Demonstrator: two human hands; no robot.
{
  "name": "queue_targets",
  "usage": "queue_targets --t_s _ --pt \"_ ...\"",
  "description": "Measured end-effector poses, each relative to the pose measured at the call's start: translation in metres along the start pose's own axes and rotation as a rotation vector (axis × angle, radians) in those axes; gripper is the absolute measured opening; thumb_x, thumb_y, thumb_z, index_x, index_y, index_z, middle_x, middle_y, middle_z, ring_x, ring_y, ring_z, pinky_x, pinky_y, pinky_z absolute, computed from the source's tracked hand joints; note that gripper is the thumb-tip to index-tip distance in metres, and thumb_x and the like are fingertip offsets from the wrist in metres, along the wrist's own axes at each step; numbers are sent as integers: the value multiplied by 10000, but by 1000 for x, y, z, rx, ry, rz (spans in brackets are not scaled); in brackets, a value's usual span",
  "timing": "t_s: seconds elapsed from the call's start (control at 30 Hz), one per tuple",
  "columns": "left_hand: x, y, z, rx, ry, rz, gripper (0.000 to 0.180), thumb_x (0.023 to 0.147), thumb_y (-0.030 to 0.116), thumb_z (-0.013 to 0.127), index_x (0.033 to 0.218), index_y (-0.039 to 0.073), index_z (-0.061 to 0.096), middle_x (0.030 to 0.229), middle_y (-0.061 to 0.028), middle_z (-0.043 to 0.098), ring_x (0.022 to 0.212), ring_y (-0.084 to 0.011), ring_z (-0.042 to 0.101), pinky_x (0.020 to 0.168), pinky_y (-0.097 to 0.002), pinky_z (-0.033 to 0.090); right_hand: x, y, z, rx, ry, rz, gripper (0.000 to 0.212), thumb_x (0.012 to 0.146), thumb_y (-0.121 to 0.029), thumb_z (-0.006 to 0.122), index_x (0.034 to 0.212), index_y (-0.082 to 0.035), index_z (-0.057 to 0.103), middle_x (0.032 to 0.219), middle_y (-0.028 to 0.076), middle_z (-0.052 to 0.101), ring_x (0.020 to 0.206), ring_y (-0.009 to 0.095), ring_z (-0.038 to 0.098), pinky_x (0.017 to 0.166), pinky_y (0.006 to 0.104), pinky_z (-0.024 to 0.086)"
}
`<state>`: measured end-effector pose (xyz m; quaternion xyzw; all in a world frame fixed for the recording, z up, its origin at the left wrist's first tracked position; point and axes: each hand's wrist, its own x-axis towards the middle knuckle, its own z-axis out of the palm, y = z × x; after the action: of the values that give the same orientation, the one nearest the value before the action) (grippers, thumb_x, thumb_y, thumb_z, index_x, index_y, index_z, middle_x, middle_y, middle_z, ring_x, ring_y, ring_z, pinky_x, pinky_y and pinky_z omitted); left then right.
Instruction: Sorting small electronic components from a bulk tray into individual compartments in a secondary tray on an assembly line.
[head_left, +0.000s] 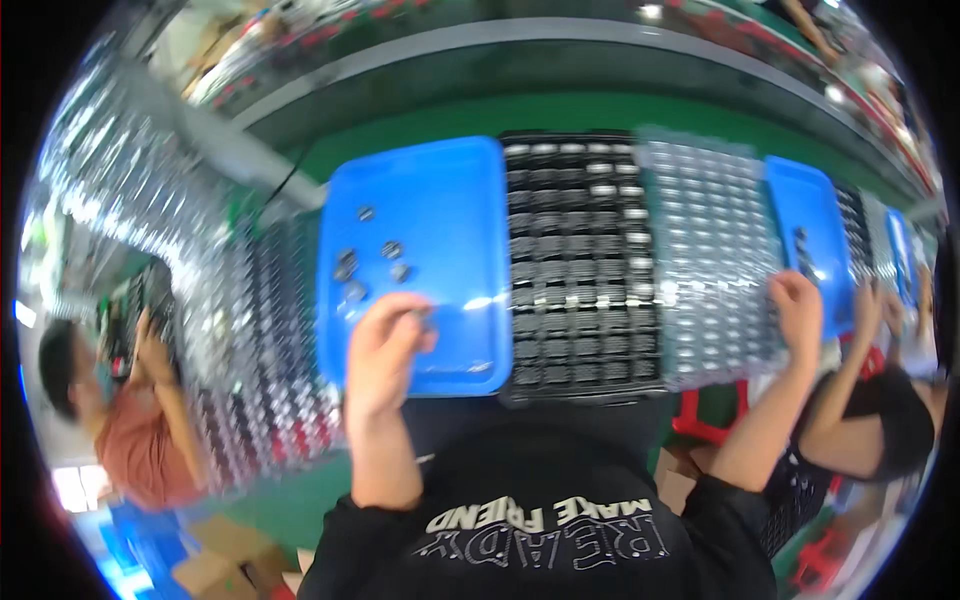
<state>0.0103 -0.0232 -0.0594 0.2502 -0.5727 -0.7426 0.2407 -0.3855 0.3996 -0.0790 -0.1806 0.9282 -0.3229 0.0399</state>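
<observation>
My left hand (385,345) is over the lower part of a blue tray (440,190). Its thumb and fingers are pinched together on a small grey part (428,320), which is mostly hidden. Several small dark, shiny round parts (392,250) lie in the tray, up and left of the hand. My right hand (798,308) is at the right edge of a clear plastic blister tray (710,250), fingers curled in; whatever they hold, if anything, is hidden. Between the blue and clear trays lies a black compartment tray (580,280), with light pieces in its top row and right-hand cells.
A second blue tray (812,215) with dark parts lies beyond my right hand. Tall stacks of clear blister trays (230,330) stand at left. One person (140,420) works at far left, another (865,410) at right. A grey rail (560,35) runs behind the green table.
</observation>
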Motion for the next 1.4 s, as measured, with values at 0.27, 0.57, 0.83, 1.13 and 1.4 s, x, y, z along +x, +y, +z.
queue_targets --t_s 0.27,0.57,0.83,1.13,1.4 --pt "10 3 20 -500 -120 -162 136 1005 160 642 1064 38 641 990 -67 640 717 -95 490 635 -250 424 5 26 -8 -86 100 -147 132 939 -52 647 1049 5 692 928 21 632 855 91 573 743 240 451" --pt "-1 17 28 -401 -168 -208 439 1044 218 536 1386 -57 544 1320 -211 636 945 -156 653 841 -317 557 -1 -1 9 -195 163 -433 146 979 -14 580 1097 0 664 1025 59 689 867 106 637 758 246 511" --pt "-7 22 39 -219 -227 -171 302 1054 150 531 1307 3 608 1198 -132 677 878 -151 679 738 -279 578 -90 -186 98 933 -185 -189 232 969 30 587 1187 60 662 1083 144 700 852 165 686 777 284 571" --pt "-22 21 73 -110 -266 -48 402 1080 396 504 1128 35 673 889 -19 651 723 -72 605 633 -218 509 -125 -283 114 733 -224 -759 264 760 90 785 1008 33 715 954 135 711 883 236 691 759 309 558" --pt "-30 20 81 -2 -170 72 388 1100 382 454 965 48 598 792 -6 612 651 -64 574 577 -228 488 -139 -292 113 539 -148 -957 272 776 -36 832 1033 -5 747 913 110 690 780 232 681 676 313 573"
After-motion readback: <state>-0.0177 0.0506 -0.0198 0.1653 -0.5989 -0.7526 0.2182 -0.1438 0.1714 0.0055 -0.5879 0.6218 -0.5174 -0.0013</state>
